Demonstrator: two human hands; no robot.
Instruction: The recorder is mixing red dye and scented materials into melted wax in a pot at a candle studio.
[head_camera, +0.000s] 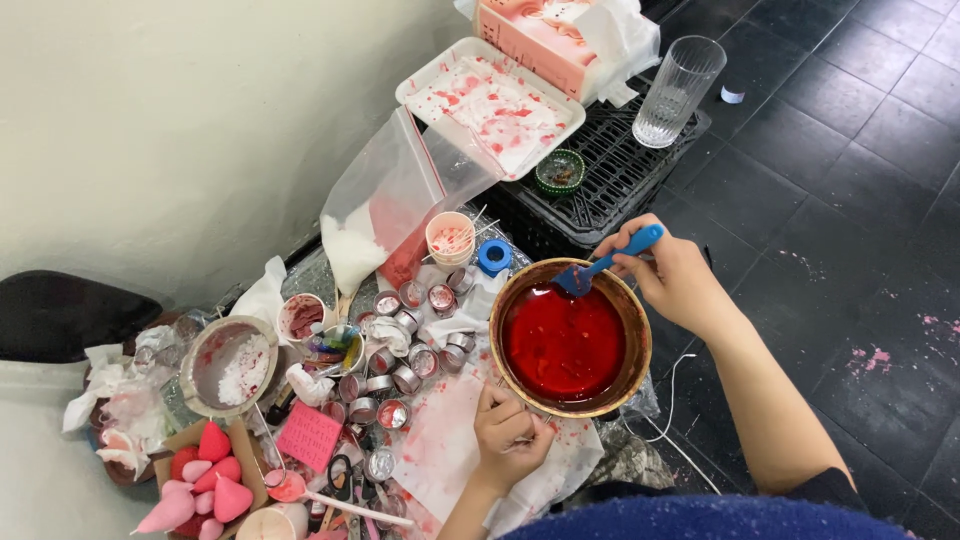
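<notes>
The round metal bowl (566, 336) holds glossy red liquid and has a brown, stained rim. The right hand (672, 278) is closed around the handle of a blue spatula (604, 262), whose flat blade dips into the liquid at the far edge of the bowl. The left hand (510, 432) is clenched at the near rim of the bowl; it seems to pinch the edge, but what it grips is not clear. Left of the bowl lie many small round tin cups (408, 352), some with red inside. Farther left of the bowl is a steel sieve (230, 365) with white grains. Behind the bowl stand a ribbed clear glass (678, 90) and a white tray (490, 105) with red spots.
</notes>
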